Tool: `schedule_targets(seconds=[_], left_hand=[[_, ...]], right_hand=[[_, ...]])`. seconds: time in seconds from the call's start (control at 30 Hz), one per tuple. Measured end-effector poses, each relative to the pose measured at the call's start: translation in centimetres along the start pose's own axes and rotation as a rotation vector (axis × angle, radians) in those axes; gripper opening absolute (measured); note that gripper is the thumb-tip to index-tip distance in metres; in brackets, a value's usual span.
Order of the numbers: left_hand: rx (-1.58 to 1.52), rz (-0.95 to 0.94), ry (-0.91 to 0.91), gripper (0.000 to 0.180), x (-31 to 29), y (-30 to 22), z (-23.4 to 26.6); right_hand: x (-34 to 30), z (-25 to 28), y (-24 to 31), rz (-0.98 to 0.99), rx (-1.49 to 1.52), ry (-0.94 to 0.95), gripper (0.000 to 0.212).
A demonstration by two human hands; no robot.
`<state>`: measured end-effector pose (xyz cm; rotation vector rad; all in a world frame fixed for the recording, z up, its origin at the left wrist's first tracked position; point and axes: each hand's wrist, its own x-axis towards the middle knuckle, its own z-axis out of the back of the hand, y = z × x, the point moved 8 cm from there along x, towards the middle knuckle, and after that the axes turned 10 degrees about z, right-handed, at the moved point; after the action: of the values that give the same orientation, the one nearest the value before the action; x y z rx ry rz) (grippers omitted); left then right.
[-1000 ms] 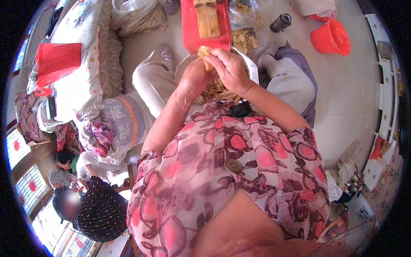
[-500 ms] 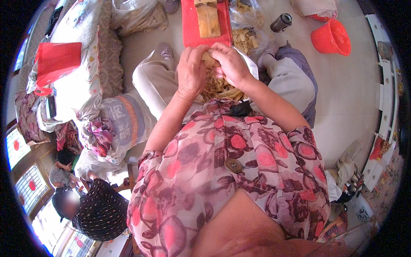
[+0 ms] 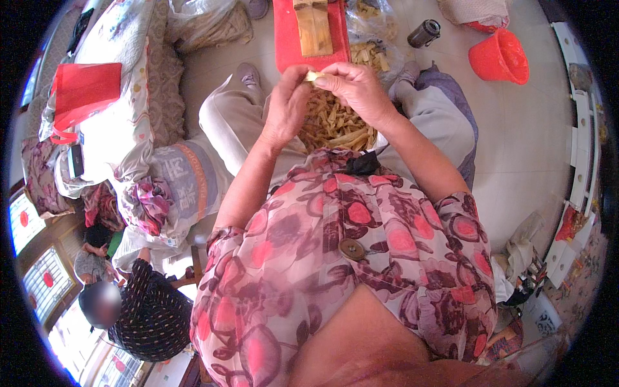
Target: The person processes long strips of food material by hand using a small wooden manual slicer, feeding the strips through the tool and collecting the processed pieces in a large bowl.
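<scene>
My left hand and my right hand meet above my lap. Between their fingertips they pinch a small pale yellow piece, its kind too small to make out. Directly beneath lies a heap of dry yellow-brown strips, held between my legs. Just beyond my fingers a red board carries a wooden block with a raised crosspiece at its far end.
Clear plastic bags of similar strips lie right of the board. Farther right are a dark lidded bottle and a red bucket. On the left stand a bed with a red bag and a stuffed sack; another person sits behind.
My hands have drawn slightly apart from a closed clasp round a light brown bunch. A small pale piece now shows at the fingertips, and more of the heap is visible.
</scene>
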<state>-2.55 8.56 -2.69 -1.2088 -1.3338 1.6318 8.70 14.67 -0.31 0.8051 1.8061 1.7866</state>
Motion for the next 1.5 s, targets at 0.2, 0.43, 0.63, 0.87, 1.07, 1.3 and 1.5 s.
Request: schedule_targets(seconds=[0.2,0.43,0.63,0.87,1.07,1.3,1.5], left_hand=[[0.187,-0.124,-0.064,0.015,0.2,-0.5,0.8],[0.28,-0.043,-0.075,0.021,-0.9,-3.3,-0.2],[0.01,0.026,-0.073,0.017,-0.3,-1.9,-0.1],[0.22,-0.073,-0.144,0.013,0.1,-3.1,1.7],[0.872,-0.384,-0.159,0.028,-1.7,-6.5,-1.6],[0.947,-0.389,-0.06,0.016,-0.5,-2.1,-2.4],[1.008,-0.33,-0.104,0.02,1.4,-0.6,-1.4]], right_hand=[[-0.5,-1.1,-1.1,-0.103,0.255,0.079,0.026],[0.1,0.4,-1.0,0.04,-0.04,-0.109,0.023],[-0.6,1.3,-4.1,-0.413,0.503,-0.338,0.034],[0.3,3.5,-4.5,-0.309,0.613,-0.306,0.019],[0.7,1.3,-3.6,-0.069,0.055,-0.13,0.013],[-0.5,-0.7,-4.9,-0.228,0.353,-0.064,0.012],[0.5,-1.8,-0.5,0.123,0.086,-0.065,0.009]])
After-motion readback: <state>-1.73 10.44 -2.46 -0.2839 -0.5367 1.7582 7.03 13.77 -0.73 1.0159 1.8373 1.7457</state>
